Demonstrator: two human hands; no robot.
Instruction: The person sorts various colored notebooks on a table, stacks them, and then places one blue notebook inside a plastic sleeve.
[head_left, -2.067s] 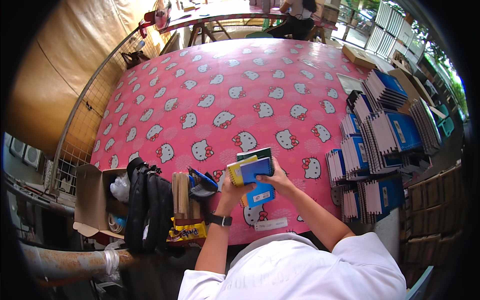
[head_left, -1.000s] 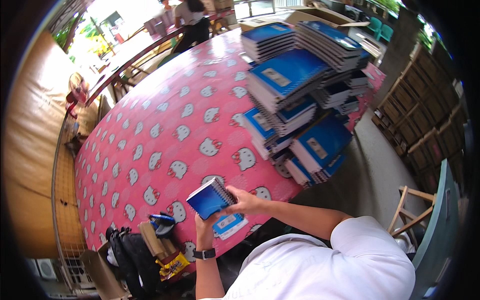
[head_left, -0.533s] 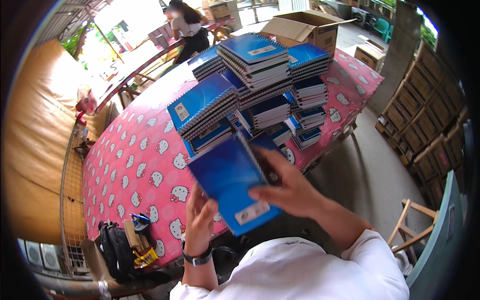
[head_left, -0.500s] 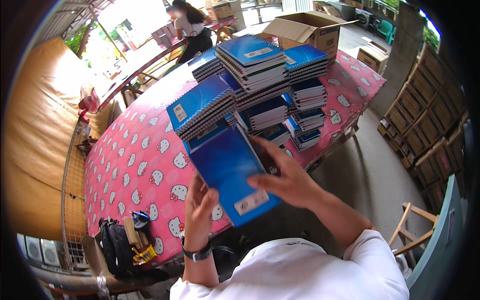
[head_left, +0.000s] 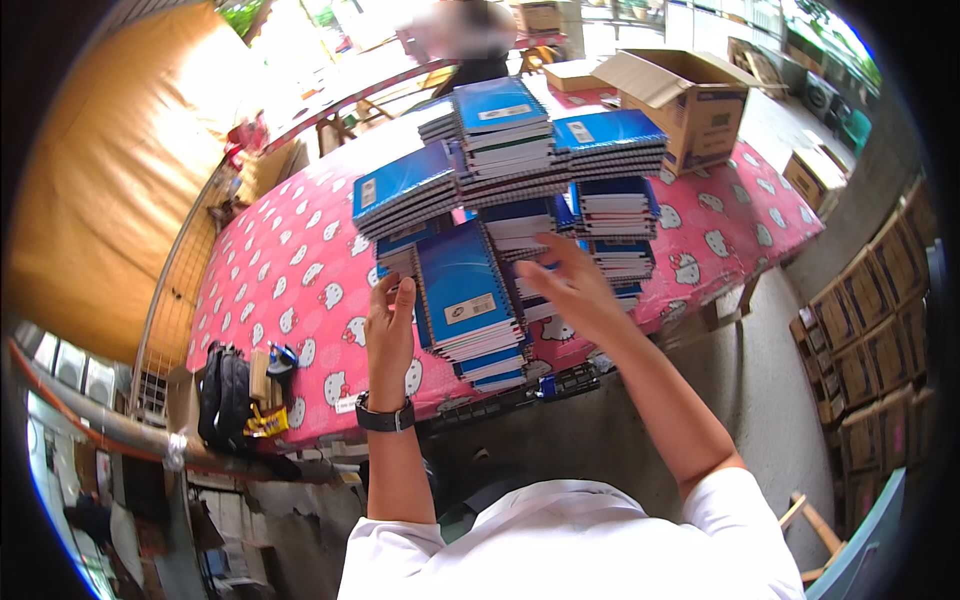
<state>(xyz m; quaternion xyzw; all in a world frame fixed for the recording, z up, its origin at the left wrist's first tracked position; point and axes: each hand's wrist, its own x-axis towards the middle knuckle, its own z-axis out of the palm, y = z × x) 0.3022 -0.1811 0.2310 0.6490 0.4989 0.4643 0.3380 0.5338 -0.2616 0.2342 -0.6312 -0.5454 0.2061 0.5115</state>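
Note:
A stack of blue spiral notebooks [head_left: 455, 268] stands at the near edge of the table, its top cover bearing a white label. Beside its left edge is my left hand [head_left: 390, 325], fingers extended, with a dark watch [head_left: 385, 412] on the wrist. My right hand [head_left: 578, 290] hovers at the stack's right side, fingers spread and holding nothing. Whether the left fingertips touch the covers I cannot tell. Behind rise more piles of the same notebooks: a left pile [head_left: 405, 188], a tall middle pile [head_left: 500, 105] and a right pile [head_left: 612, 135].
Pink patterned cloth [head_left: 270, 300] covers the table. An open cardboard box [head_left: 705, 125] stands at its far right. A black bag [head_left: 228, 395] and small items lie at the near left corner. Stacked cartons [head_left: 880, 320] line the right side. Another person [head_left: 475, 50] is beyond the table.
The notebook that was between my hands now lies on the front stack, and both hands have come off it, apart. The view has shifted, showing more of the table's near edge.

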